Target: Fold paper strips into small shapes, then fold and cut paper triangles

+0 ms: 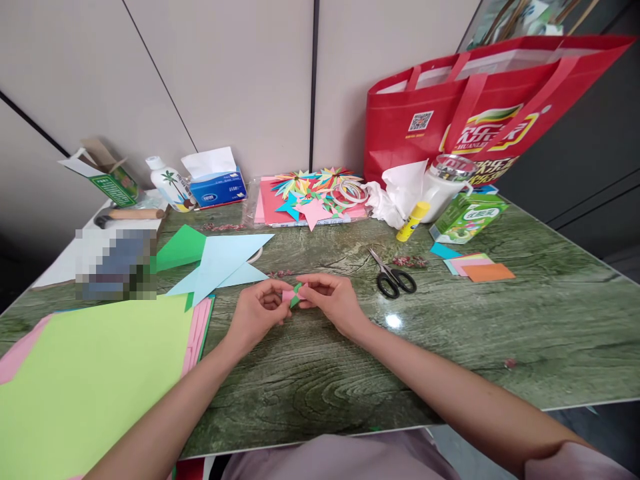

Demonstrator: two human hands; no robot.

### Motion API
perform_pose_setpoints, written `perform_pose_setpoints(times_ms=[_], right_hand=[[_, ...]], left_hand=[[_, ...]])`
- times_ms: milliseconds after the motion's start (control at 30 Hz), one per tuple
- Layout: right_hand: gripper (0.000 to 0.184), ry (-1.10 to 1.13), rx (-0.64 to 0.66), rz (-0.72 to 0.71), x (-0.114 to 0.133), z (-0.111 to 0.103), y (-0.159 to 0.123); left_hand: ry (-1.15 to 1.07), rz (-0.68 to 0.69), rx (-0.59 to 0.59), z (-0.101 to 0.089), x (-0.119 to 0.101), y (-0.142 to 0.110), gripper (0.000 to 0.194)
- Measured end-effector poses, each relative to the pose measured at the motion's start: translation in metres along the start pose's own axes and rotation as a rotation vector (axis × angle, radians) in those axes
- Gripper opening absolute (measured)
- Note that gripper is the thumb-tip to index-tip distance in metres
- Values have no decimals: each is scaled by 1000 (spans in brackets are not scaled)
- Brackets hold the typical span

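The left hand [257,313] and right hand [334,303] are pinching the small pink-and-green paper [295,299] between them, over the table [480,333] — light, even pressure should be keeping its edges aligned.

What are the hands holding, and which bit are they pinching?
A small pink-and-green folded paper: the left hand pinches its left end, and the right hand its right end.

left arm [177,393] and right arm [435,380] stretched out, left hand [255,313] and right hand [337,305] close together, both pinching
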State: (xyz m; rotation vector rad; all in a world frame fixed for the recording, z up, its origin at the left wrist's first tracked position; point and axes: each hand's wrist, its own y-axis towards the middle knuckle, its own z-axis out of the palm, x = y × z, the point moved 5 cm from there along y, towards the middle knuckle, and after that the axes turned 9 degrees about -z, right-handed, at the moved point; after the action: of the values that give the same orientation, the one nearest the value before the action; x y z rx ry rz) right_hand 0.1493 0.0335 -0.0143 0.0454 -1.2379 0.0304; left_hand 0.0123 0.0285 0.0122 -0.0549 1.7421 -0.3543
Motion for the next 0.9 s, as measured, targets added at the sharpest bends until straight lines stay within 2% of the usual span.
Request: perform_pose_setpoints(times_ms=[467, 700, 900], right_hand=[[25, 39, -7, -24, -3, 0, 0], [21, 52, 45, -42, -1, 2, 1], [22, 13, 15, -55, 1, -1, 3]], left_hand=[[57, 104, -76, -1, 4, 2, 14], [27, 76, -54, -1, 4, 3, 12], [-21, 50, 20, 2, 4, 2, 17]])
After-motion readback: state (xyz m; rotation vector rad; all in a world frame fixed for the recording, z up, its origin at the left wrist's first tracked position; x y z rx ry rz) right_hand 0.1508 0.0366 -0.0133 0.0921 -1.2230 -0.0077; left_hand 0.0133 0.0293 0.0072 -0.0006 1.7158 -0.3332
